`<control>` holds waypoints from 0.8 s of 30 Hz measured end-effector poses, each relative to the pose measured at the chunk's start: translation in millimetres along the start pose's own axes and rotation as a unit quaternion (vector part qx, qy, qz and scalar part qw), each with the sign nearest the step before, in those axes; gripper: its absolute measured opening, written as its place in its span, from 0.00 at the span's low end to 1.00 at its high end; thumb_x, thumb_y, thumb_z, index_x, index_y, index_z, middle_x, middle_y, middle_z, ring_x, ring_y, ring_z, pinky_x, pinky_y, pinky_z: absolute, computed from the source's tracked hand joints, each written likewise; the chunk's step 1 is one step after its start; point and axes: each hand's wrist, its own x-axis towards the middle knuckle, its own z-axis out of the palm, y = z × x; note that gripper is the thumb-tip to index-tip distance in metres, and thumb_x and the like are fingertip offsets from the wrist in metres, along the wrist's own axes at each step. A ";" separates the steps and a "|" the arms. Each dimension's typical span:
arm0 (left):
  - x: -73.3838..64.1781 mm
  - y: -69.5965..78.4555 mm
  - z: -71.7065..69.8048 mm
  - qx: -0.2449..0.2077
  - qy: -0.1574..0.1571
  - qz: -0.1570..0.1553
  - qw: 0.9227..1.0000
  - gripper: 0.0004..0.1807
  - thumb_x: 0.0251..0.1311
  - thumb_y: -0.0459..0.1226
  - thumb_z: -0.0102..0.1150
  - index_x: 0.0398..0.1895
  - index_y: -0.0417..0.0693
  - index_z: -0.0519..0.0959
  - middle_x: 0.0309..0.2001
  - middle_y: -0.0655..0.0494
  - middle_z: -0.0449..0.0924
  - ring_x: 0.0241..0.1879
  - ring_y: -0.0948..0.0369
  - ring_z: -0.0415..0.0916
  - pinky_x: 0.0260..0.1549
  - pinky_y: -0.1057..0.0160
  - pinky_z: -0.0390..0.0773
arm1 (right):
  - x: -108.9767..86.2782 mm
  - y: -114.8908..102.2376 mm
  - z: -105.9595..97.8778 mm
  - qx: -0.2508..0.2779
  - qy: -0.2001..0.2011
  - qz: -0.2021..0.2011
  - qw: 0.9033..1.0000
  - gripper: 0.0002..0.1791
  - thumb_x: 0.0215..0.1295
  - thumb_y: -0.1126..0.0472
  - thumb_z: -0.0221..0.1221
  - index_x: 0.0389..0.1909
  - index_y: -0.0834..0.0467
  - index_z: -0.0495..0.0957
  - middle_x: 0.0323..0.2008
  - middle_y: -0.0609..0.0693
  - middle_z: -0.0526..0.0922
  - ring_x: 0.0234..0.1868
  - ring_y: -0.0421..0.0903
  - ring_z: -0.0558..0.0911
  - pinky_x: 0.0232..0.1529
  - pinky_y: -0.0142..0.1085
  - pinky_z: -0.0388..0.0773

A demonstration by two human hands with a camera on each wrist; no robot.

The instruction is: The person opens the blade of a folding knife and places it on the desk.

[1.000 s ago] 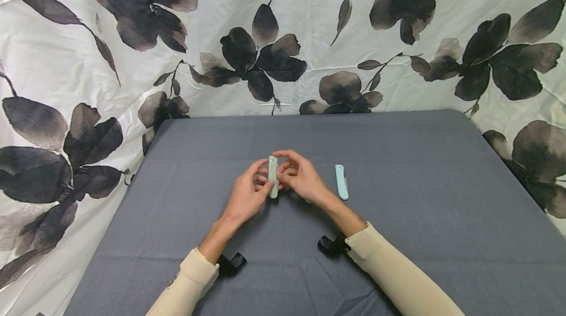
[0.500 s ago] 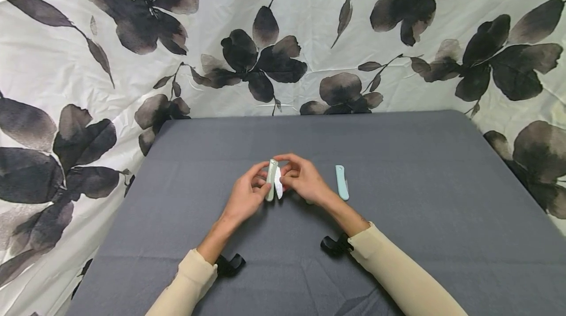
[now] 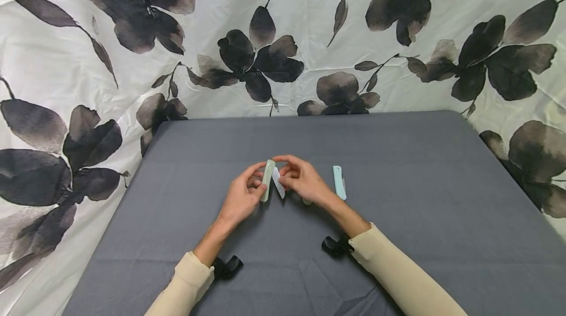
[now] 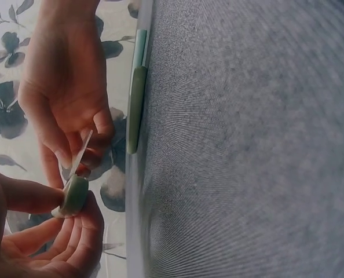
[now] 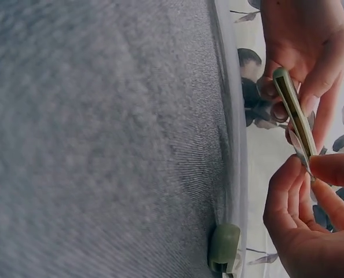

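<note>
Over the middle of the table, my left hand (image 3: 236, 199) grips the pale green handle of a folding knife (image 3: 267, 181) between thumb and fingers. Its blade (image 3: 278, 183) stands partway out of the handle, at a narrow angle. My right hand (image 3: 306, 181) pinches that blade between thumb and finger, with the index finger reaching to the handle's top end. In the right wrist view the handle's slot (image 5: 293, 107) faces the camera. A second folding knife, green (image 4: 137, 107), lies on the cloth, mostly hidden below my right hand in the head view.
A light blue folding knife (image 3: 339, 183) lies right of my right hand, a sliver of blade showing along its side. Grey cloth (image 3: 398, 158) covers the table. Behind hangs a white curtain (image 3: 318, 6) with dark flowers. Black wrist cameras (image 3: 227, 267) sit below both wrists.
The blade has swung out of the pale green handle, its angle growing over the second. The handle has tilted and shifted slightly left, while my right hand stays nearly in place.
</note>
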 end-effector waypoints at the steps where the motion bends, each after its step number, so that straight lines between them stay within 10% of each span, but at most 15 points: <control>1: 0.4 -0.6 0.3 -0.005 0.004 0.002 1.000 0.32 0.66 0.26 0.60 0.74 0.51 0.72 0.57 0.44 0.80 0.46 0.56 0.82 0.36 0.69 0.80 | -0.1 0.1 0.8 -0.002 0.003 0.001 1.000 0.29 0.70 0.72 0.59 0.71 0.56 0.73 0.43 0.61 0.82 0.34 0.42 0.83 0.41 0.43 0.86; 24: -2.2 -9.1 0.1 -0.053 0.011 0.010 0.998 0.36 0.62 0.23 0.62 0.74 0.51 0.73 0.56 0.40 0.79 0.42 0.58 0.81 0.28 0.70 0.78 | -6.7 4.9 7.4 -0.021 0.029 -0.019 0.999 0.21 0.68 0.72 0.63 0.62 0.62 0.79 0.40 0.62 0.84 0.31 0.44 0.84 0.36 0.47 0.85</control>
